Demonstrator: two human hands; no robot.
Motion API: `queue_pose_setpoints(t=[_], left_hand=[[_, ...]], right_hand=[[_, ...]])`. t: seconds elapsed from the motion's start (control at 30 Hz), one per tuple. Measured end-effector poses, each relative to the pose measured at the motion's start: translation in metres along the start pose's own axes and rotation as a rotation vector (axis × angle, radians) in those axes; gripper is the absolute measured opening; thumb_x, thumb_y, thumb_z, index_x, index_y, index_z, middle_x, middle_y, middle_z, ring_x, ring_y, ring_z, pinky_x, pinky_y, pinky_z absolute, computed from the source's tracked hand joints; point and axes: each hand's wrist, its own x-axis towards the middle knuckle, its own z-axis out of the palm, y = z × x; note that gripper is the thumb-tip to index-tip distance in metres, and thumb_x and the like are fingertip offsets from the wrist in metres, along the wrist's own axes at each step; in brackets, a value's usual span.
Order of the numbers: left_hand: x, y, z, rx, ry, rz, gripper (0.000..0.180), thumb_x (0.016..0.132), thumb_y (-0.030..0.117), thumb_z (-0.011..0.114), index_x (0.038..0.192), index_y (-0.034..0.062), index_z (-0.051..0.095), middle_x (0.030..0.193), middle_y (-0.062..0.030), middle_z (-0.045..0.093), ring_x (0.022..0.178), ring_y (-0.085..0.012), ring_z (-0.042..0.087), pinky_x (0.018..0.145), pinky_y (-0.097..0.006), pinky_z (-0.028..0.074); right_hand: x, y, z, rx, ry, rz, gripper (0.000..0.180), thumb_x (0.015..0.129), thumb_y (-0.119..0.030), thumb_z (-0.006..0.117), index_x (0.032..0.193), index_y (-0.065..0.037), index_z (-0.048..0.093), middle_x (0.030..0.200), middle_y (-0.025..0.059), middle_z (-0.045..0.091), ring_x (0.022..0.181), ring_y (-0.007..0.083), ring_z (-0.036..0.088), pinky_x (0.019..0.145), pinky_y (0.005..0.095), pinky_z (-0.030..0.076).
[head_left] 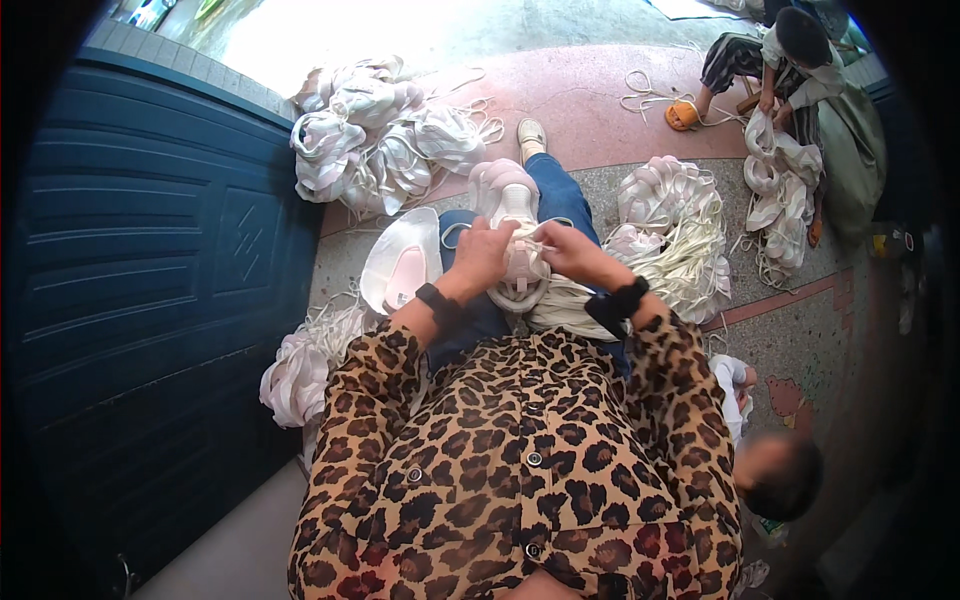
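Observation:
A pale pink and white shoe upper (pixel 522 262) lies across my lap, its tongue and lacing holes between my hands. Cream shoelace (pixel 535 232) crosses its front, and a loose loop of it sticks out left of my left hand. My left hand (pixel 483 254) is closed, with the fingertips pinching the lace at the upper's left edge. From the other side, my right hand (pixel 580 254) pinches the lace with thumb and forefinger. More nested uppers (pixel 503 185) extend beyond my hands along my legs. The fingertips are small and partly hidden.
Bundled uppers (pixel 365 130) are heaped at far left, with another bundle (pixel 300 370) near left. A white piece with a pink insole (pixel 405 275) sits by my left forearm. Right are uppers and laces (pixel 680 230), a seated person (pixel 790 70) handling uppers, and a child (pixel 775 470) nearby.

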Motion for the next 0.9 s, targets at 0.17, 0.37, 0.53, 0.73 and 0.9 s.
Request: queue_pose_setpoints(t=[0.17, 0.37, 0.53, 0.73, 0.9], left_hand=[[0.011, -0.001, 0.026, -0.117, -0.074, 0.021, 0.019, 0.082, 0.013, 0.068, 0.099, 0.0071, 0.072, 0.086, -0.0209, 0.067, 0.089, -0.0409, 0.064, 0.078, -0.048, 0.052], [-0.012, -0.007, 0.013, -0.250, 0.162, 0.158, 0.010, 0.082, 0.014, 0.072, 0.080, 0.0038, 0.071, 0.079, -0.0133, 0.068, 0.082, -0.0350, 0.063, 0.073, -0.043, 0.051], [-0.039, -0.004, 0.020, -0.132, 0.228, 0.221, 0.012, 0.084, 0.013, 0.073, 0.079, 0.0027, 0.069, 0.076, -0.0119, 0.067, 0.077, -0.0302, 0.061, 0.070, -0.040, 0.051], [-0.038, -0.008, 0.018, -0.192, 0.247, 0.214, 0.012, 0.084, 0.013, 0.073, 0.080, 0.0019, 0.069, 0.077, -0.0122, 0.067, 0.076, -0.0300, 0.061, 0.070, -0.040, 0.051], [-0.038, -0.003, 0.021, -0.189, 0.275, 0.216, 0.012, 0.083, 0.012, 0.073, 0.080, 0.0019, 0.069, 0.076, -0.0116, 0.066, 0.077, -0.0299, 0.061, 0.070, -0.039, 0.051]], right_hand=[[-0.003, -0.018, -0.010, 0.241, 0.063, 0.069, 0.023, 0.095, -0.016, 0.062, 0.106, 0.004, 0.062, 0.092, 0.0095, 0.066, 0.089, 0.0154, 0.062, 0.080, 0.0313, 0.051], [0.003, 0.018, 0.009, 0.052, 0.225, 0.117, 0.035, 0.101, -0.027, 0.053, 0.110, 0.005, 0.064, 0.097, 0.0206, 0.068, 0.088, 0.0299, 0.066, 0.078, 0.0377, 0.050], [0.003, 0.008, 0.033, -0.073, 0.182, 0.020, 0.027, 0.094, -0.022, 0.056, 0.092, 0.003, 0.068, 0.089, 0.0259, 0.067, 0.089, 0.0407, 0.065, 0.079, 0.0467, 0.051], [0.003, 0.012, 0.040, -0.308, 0.212, 0.142, 0.021, 0.091, -0.018, 0.060, 0.092, 0.001, 0.068, 0.089, 0.0234, 0.067, 0.087, 0.0403, 0.065, 0.078, 0.0479, 0.050], [0.009, 0.004, 0.052, -0.347, 0.314, 0.056, 0.019, 0.091, -0.016, 0.058, 0.092, 0.000, 0.068, 0.088, 0.0221, 0.068, 0.087, 0.0398, 0.066, 0.077, 0.0473, 0.051]])
